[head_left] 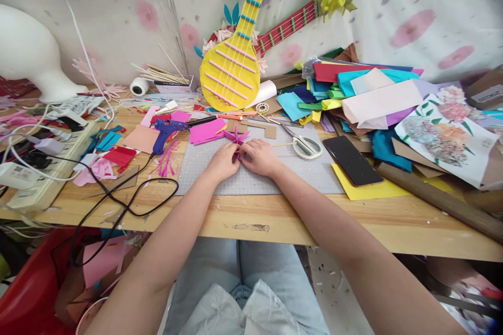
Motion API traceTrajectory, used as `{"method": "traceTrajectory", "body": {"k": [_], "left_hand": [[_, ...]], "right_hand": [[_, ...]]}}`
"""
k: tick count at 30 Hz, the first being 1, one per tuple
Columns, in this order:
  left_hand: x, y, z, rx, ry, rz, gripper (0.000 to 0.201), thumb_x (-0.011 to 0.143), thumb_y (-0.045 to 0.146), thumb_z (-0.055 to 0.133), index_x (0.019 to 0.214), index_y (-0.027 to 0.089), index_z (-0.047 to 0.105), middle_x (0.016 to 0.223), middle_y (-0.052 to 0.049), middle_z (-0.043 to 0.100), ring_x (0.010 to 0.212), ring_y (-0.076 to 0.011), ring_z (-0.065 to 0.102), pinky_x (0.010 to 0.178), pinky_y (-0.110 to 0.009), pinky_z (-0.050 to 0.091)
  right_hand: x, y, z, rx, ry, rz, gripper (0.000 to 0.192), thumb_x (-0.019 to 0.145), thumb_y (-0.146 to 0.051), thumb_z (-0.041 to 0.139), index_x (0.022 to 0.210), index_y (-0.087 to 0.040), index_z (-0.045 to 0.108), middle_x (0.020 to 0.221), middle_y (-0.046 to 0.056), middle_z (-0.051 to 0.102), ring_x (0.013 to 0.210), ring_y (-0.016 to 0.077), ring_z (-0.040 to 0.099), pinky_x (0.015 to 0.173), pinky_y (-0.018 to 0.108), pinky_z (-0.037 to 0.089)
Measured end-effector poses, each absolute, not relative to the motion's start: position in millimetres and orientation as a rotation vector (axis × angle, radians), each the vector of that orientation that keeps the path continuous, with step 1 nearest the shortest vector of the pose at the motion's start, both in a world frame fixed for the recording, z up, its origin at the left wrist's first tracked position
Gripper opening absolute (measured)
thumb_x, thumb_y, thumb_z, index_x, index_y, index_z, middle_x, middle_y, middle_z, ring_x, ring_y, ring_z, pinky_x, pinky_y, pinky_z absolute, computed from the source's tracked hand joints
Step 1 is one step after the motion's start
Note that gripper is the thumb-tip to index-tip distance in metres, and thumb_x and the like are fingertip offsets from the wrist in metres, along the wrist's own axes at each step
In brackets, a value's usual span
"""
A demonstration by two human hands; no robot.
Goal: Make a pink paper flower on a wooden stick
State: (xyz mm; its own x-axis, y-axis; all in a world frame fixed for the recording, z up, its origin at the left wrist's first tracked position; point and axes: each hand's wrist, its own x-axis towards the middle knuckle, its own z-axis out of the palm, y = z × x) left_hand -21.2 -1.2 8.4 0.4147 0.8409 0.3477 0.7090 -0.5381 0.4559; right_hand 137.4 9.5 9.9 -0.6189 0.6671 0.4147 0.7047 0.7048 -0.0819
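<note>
My left hand [223,161] and my right hand [258,157] meet over the grey cutting mat [314,178], fingers curled in. Between them they grip a small magenta paper flower [236,136], its narrow petals sticking up past my fingertips. A thin pale stick [283,144] runs rightward from beside my right hand towards the white-handled scissors [307,147]. Left of the flower lies a stack of magenta paper pieces [207,132]. Behind my right hand is a cut piece of brown cardboard [270,131]. My fingers hide the lower part of the flower.
A blue glue gun [167,131] with a looping black cable lies at left, near a power strip [51,172]. At right are a black phone [352,160], a wooden pole [432,196] and piled coloured paper. A yellow paper lute [230,73] leans at the back.
</note>
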Motion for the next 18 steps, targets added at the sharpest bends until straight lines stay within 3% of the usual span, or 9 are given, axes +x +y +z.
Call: {"method": "traceTrajectory", "body": {"k": [18], "left_hand": [[-23.5, 0.0, 11.1, 2.430, 1.420, 0.821, 0.018, 0.070, 0.010, 0.050, 0.085, 0.017, 0.058, 0.085, -0.005, 0.057, 0.082, -0.0176, 0.054, 0.074, -0.030, 0.044]], "right_hand": [[142.5, 10.0, 11.1, -0.995, -2.495, -0.109, 0.011, 0.077, -0.021, 0.049, 0.085, -0.018, 0.056, 0.084, 0.007, 0.062, 0.080, 0.0197, 0.049, 0.071, 0.031, 0.030]]}}
